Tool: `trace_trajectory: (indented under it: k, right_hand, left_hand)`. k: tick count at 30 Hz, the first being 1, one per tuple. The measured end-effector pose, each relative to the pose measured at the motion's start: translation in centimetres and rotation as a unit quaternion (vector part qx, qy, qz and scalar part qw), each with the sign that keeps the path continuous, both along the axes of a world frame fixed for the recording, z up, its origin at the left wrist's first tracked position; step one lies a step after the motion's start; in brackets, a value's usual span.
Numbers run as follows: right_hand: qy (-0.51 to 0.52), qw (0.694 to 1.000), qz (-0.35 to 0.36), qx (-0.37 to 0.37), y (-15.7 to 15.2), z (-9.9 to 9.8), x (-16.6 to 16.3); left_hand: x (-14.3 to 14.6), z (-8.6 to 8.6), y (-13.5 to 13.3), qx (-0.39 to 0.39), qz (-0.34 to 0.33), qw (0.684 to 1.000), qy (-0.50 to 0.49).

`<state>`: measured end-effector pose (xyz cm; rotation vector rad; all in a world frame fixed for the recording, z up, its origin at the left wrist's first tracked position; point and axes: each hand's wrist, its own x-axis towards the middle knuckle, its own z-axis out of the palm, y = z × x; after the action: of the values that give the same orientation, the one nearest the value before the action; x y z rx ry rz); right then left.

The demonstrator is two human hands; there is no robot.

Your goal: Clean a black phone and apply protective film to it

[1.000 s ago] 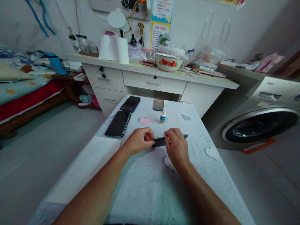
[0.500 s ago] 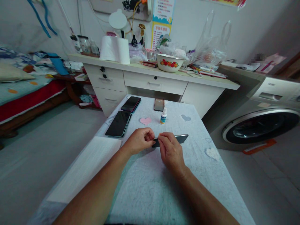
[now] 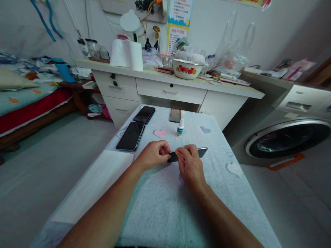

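Observation:
A dark phone [image 3: 201, 152] lies across the middle of a table covered by a pale cloth with heart shapes [image 3: 165, 210]. My left hand [image 3: 153, 155] is closed and pinches the phone's left end. My right hand [image 3: 189, 166] rests over the phone's middle, thumb and forefinger pinched together at its top face; what they grip is too small to see. A small white dropper bottle [image 3: 180, 127] stands just beyond the hands.
Three more phones lie on the far half of the table: a large one [image 3: 130, 136], one with a pink edge [image 3: 144, 114] and a smaller one [image 3: 175, 115]. Behind stands a cluttered white desk [image 3: 168, 90], a washing machine [image 3: 287, 132] at right, a bed [image 3: 23, 103] at left.
My right hand slid left along the phone, uncovering its right end, and its fingers drew into a pinch. The left hand kept its hold.

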<state>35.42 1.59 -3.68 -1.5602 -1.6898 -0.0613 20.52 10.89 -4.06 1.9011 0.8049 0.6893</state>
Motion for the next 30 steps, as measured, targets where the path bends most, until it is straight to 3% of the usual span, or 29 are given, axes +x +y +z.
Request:
trace_trajectory:
  k: [5, 16, 30]
  right_hand:
    - [-0.012, 1.0, -0.024, 0.008, -0.1, 0.5, 0.9]
    - [-0.03, 0.997, -0.074, 0.016, -0.2, 0.9, 2.3]
    - [-0.02, 1.0, 0.0, 0.02, 0.2, 0.0, -0.1]
  left_hand:
    - [0.0, 0.6, -0.2, -0.007, 0.004, 1.0, 0.003]
    - [-0.1, 0.2, -0.1, 0.0, 0.003, 1.0, 0.008]
    - [-0.1, 0.1, -0.1, 0.002, -0.006, 1.0, 0.001]
